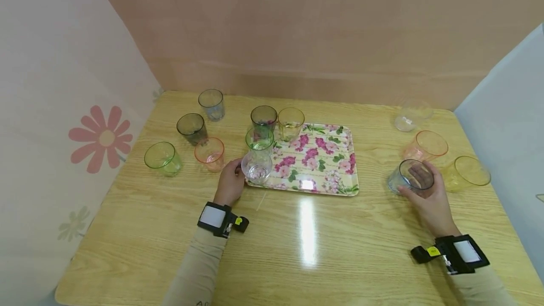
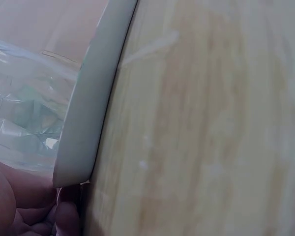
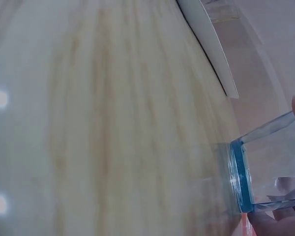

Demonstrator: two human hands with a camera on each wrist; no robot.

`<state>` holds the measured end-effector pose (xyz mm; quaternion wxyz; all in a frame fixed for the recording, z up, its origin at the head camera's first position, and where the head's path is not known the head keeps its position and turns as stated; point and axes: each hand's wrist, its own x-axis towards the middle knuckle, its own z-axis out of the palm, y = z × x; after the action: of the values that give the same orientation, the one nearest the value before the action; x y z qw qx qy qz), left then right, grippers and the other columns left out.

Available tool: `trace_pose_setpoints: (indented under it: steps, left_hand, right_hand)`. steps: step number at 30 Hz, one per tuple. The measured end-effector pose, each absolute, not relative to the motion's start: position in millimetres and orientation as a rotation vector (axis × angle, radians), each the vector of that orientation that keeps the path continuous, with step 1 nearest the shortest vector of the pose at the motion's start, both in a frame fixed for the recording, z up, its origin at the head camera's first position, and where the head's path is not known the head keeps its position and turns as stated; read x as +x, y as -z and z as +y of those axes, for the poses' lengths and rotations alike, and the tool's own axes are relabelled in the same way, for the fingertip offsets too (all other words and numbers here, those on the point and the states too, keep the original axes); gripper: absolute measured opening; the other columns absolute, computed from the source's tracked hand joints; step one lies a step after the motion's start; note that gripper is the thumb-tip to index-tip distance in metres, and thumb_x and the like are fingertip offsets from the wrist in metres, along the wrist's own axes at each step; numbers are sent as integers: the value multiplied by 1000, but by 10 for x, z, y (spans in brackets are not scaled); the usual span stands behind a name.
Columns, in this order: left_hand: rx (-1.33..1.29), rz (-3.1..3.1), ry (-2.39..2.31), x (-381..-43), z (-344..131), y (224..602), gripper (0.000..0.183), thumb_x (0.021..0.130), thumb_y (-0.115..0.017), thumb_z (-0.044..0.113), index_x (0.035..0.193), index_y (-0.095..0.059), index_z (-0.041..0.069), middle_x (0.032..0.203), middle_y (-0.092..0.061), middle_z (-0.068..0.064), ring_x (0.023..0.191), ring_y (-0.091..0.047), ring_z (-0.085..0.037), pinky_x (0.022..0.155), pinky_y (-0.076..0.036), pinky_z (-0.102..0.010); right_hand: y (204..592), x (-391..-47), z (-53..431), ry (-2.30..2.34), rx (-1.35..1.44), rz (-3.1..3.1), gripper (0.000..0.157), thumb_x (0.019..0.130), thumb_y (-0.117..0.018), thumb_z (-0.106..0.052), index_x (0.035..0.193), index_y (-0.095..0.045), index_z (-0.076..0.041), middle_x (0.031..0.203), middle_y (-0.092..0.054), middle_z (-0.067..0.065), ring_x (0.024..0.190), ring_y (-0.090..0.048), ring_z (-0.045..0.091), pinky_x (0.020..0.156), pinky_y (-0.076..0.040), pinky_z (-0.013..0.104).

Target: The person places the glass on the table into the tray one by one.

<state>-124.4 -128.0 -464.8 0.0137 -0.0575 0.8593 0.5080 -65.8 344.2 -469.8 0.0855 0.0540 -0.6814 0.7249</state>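
Observation:
My left hand (image 1: 230, 184) is at the near left corner of the flowered tray (image 1: 314, 191), its fingers pinching the rim. Close beside that hand, a clear glass (image 1: 257, 170) stands on the tray. Behind it on the tray are a green glass (image 1: 259, 141), a dark grey glass (image 1: 264, 118) and a yellow glass (image 1: 291, 126). Over on the right, my right hand (image 1: 432, 202) grips a blue glass (image 1: 399, 181) with thumb and fingers around its side. The blue base shows low over the table in the right wrist view; whether it touches is unclear.
Near the right hand stand a red glass (image 1: 425, 145), a yellow glass (image 1: 465, 174) and a clear glass (image 1: 408, 119). Left of the tray are a blue glass (image 1: 212, 107), a dark grey glass (image 1: 193, 131), a red glass (image 1: 211, 157) and a green glass (image 1: 165, 160). Walls border the table.

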Motion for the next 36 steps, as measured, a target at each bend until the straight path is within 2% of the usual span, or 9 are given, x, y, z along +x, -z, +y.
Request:
trace_pose_setpoints:
  steps: [8, 13, 18, 22, 30, 33, 36]
  left_hand:
    - [-140, 2701, -1570, -1248, -1282, 4640, 32, 102, -51, -3, 132, -60, -10, 123, -64, -27, 115, -60, -38, 100, -48, -51]
    - [-148, 2705, -1558, -1250, -1280, 4627, 33, 102, -51, -2, 133, -59, -10, 123, -64, -26, 114, -61, -37, 98, -48, -50]
    - [-187, 2670, -1547, -1251, -1287, 4629, 34, 103, -52, 1, 136, -58, -8, 128, -62, -25, 119, -59, -36, 101, -47, -49]
    - [-199, 2658, -1544, -1254, -1288, 4642, 34, 104, -53, 2, 137, -58, -7, 129, -62, -24, 120, -59, -35, 102, -47, -49]
    - [-199, 2652, -1552, -1241, -1282, 4637, 34, 104, -51, 2, 136, -58, -8, 129, -62, -25, 120, -58, -36, 102, -47, -49]
    - [-192, 2665, -1564, -1236, -1283, 4636, 34, 103, -50, 0, 135, -59, -9, 128, -62, -26, 119, -59, -37, 101, -47, -50]
    - [-188, 2660, -1585, -1238, -1276, 4635, 33, 103, -52, 0, 134, -59, -10, 126, -63, -27, 117, -60, -37, 99, -48, -50]
  right_hand:
    - [4675, -697, 3403, -2148, 205, -2019, 81, 89, -55, 27, 156, -23, -6, 146, -48, 3, 131, -48, 8, 98, -45, 13]
    - [4597, -789, 3283, -2116, 259, -2027, 80, 89, -56, 27, 155, -25, -4, 148, -48, 7, 133, -47, 12, 101, -44, 15]
    - [4511, -881, 3131, -2093, 315, -2075, 78, 89, -57, 26, 154, -29, -6, 147, -48, 10, 134, -46, 15, 105, -41, 18]
    - [4433, -952, 2981, -2087, 329, -2123, 75, 92, -59, 21, 155, -27, -4, 146, -48, 5, 135, -45, 15, 106, -40, 17]
    - [4244, -1052, 2591, -2074, 321, -2221, 75, 94, -63, 13, 156, -22, -1, 144, -45, 3, 135, -42, 17, 107, -40, 19]
    - [4161, -1132, 2406, -2066, 283, -2273, 76, 95, -65, 6, 156, -20, -1, 145, -43, 7, 137, -40, 21, 107, -40, 19]
    - [4094, -1235, 2220, -2055, 240, -2314, 77, 96, -67, 3, 156, -19, -1, 149, -39, 16, 140, -38, 28, 110, -40, 24]
